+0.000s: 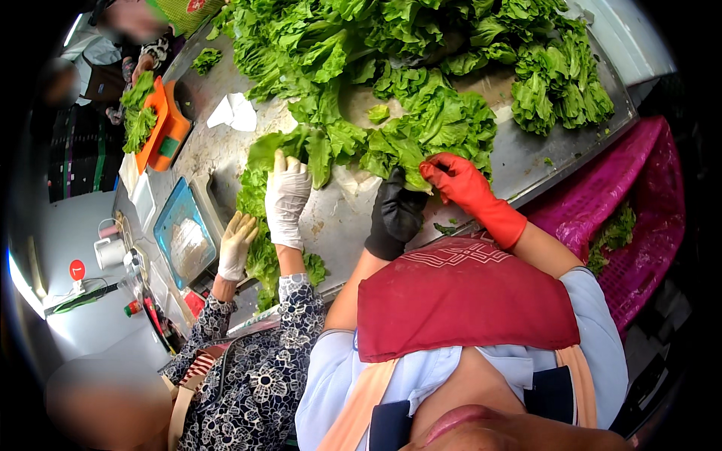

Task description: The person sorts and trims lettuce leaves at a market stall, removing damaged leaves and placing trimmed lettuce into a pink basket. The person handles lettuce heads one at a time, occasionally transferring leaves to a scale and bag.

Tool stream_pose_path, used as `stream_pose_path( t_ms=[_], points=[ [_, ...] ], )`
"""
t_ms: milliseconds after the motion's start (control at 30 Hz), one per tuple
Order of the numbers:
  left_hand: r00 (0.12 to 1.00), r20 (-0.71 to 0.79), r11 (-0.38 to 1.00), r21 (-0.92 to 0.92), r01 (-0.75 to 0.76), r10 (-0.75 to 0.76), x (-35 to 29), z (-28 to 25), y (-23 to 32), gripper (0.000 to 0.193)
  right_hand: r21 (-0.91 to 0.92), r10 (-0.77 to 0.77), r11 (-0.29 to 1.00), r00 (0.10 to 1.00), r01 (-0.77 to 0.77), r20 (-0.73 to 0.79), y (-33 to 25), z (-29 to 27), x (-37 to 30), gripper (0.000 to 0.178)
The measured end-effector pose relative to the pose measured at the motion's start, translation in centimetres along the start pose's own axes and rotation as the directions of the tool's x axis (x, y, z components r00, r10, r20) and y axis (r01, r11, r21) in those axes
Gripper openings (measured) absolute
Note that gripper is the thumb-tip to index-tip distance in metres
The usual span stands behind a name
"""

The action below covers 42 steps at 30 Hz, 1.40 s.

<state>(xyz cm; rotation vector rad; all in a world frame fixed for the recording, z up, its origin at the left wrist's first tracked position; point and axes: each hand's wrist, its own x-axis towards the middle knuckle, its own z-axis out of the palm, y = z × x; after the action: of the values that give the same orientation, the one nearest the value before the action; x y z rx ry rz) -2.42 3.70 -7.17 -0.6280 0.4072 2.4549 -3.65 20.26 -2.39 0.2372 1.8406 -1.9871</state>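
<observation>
Leafy green lettuce lies at the near edge of the metal table, right in front of me. My left hand, in a black glove, is closed around the near end of this lettuce; its fingers are partly hidden. In a red rubber glove, my right hand has its fingers curled and pinched at the lettuce's near right edge, just beside the left hand. A small torn leaf rests on the table near my right wrist.
A large lettuce heap covers the far table. To my left, a co-worker's white-gloved hands handle lettuce. Orange scale trays, a blue-framed scale and white paper lie left. A magenta basket stands right.
</observation>
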Motion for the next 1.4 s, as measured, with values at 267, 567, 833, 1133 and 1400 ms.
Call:
stream_pose_path(
  t_ms=[267, 567, 833, 1133, 1400],
  points=[
    [0.957, 0.151, 0.960, -0.165, -0.224, 0.249, 1.2, -2.1, -0.8, 0.030, 0.634, -0.032, 0.769, 0.995, 0.085, -0.095, 2.6, -0.6, 2.2, 0.025],
    [0.733, 0.579, -0.080, 0.801, -0.594, 0.358, 1.6, -3.8, 0.6, 0.039, -0.604, 0.144, 0.796, 0.982, -0.040, 0.125, -3.0, 0.6, -0.4, 0.049],
    [0.669, 0.637, -0.467, 0.759, -0.454, 0.383, -0.7, -0.4, 1.3, 0.046, -0.785, -0.030, 0.601, 0.986, 0.151, 0.166, -2.9, 1.5, -1.0, 0.036],
    [0.649, 0.172, 0.417, 0.639, -0.646, 0.741, -3.8, -1.3, 9.3, 0.033, -0.722, 0.000, 0.647, 0.947, 0.246, 0.323, -4.1, 0.2, -1.4, 0.033],
    [0.396, 0.467, -0.612, 0.602, 0.512, 0.791, -5.6, -3.9, 17.1, 0.081, -0.671, 0.021, 0.720, 0.960, 0.179, 0.279, -3.4, 0.5, -0.2, 0.033]
  ],
)
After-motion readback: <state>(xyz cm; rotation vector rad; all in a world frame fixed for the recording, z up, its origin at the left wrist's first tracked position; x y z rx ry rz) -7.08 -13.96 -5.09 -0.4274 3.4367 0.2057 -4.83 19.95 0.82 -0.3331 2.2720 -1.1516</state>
